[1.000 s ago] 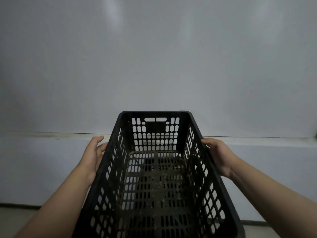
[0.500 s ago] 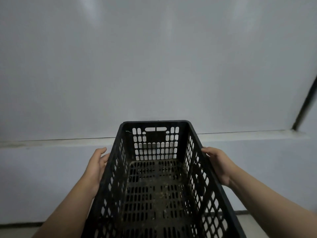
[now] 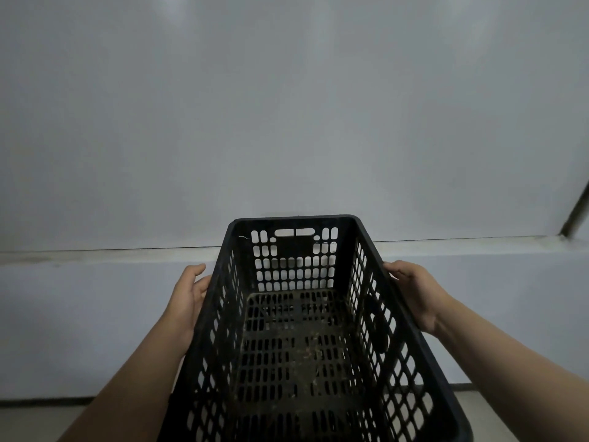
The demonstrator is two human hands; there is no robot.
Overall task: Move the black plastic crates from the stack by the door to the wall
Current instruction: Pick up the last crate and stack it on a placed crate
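A black plastic crate [image 3: 294,346] with perforated walls and floor fills the lower middle of the head view, held off the floor with its short end pointing at the wall [image 3: 287,122]. My left hand [image 3: 188,295] presses flat against its left long side. My right hand [image 3: 414,291] grips the rim of its right long side. The crate is empty apart from some dirt on its floor. Its near end is cut off by the frame's bottom edge.
A plain pale wall with a horizontal ledge [image 3: 95,253] stands straight ahead. A strip of floor [image 3: 47,422] shows at the bottom. A dark vertical edge [image 3: 577,212] runs up at the far right.
The view has shifted right and slightly down, bringing the dark edge at the far right into sight. Both hands keep the same hold on the crate.
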